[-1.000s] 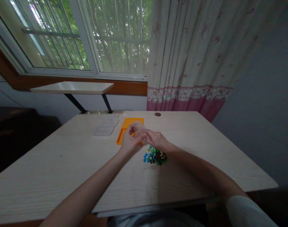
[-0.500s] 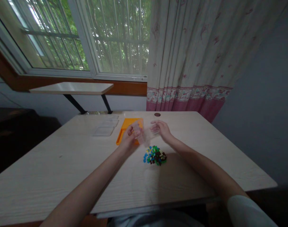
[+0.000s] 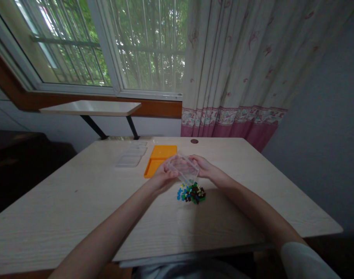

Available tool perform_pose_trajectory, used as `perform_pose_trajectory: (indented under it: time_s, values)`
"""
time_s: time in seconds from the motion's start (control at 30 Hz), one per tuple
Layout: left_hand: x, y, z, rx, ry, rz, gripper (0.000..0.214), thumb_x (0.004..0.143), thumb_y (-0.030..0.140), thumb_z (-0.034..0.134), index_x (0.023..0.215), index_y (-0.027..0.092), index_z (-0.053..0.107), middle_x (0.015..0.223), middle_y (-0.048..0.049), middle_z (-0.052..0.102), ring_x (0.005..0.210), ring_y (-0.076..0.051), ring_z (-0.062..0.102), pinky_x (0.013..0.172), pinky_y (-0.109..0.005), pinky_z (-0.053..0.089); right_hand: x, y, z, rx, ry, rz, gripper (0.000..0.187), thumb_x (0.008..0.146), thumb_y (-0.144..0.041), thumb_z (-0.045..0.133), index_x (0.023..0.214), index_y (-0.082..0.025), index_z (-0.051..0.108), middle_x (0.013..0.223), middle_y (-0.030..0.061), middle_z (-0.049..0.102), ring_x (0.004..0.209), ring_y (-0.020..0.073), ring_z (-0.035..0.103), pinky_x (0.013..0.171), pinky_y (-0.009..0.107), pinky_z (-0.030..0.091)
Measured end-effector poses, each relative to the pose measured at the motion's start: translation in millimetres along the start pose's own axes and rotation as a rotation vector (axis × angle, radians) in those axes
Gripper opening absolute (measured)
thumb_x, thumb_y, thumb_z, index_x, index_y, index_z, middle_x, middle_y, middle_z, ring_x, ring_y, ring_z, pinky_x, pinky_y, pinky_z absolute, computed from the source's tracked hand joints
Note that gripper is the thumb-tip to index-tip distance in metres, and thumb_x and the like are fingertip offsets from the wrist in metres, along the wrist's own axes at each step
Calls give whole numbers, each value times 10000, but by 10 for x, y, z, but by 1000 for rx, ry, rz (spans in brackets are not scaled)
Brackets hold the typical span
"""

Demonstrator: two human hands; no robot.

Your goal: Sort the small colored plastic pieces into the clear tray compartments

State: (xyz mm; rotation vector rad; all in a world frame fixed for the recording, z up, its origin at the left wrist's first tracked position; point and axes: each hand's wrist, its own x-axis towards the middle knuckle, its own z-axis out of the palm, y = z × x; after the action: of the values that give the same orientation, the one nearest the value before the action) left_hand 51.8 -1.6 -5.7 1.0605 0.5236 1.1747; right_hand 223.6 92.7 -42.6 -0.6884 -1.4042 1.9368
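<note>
Box (image 3: 185, 167), clear and tilted, is held between your left hand (image 3: 163, 175) and right hand (image 3: 202, 166), both gripping its opposite sides, above the table (image 3: 86, 182) near the far edge of the pieces (image 3: 192, 194). You appear to be positioning it; moving it would call for an even two-handed grip, clear of the pieces and orange tray (image 3: 165, 150).

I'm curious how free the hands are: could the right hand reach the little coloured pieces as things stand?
Probably yes: the coloured pieces lie close to the right hand, mostly uncovered, though it would first have to let go of the clear container.
</note>
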Motion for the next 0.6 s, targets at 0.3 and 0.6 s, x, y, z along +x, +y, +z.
perform_pose_trajectory:
  time_s: [0.3, 0.6]
  values:
    - [101, -97, -146, 87, 244, 147, 572, 459, 284, 804, 926, 194, 486, 947, -44, 604, 875, -199, 609, 854, -401, 423, -266, -364, -50, 100, 113, -84, 478, 809, -539, 453, 1119, -178, 507, 930, 89, 649, 741, 152, 622, 672, 305, 501]
    - [132, -103, -171, 303, 352, 149, 597, 424, 202, 798, 900, 184, 438, 1007, -88, 608, 829, -210, 617, 754, -406, 489, -383, -26, 32, -342, 173, -313, 1090, 470, -223, 807, 1345, -326, 165, 1158, 78, 489, 1011, 169, 511, 858, 366, 432]
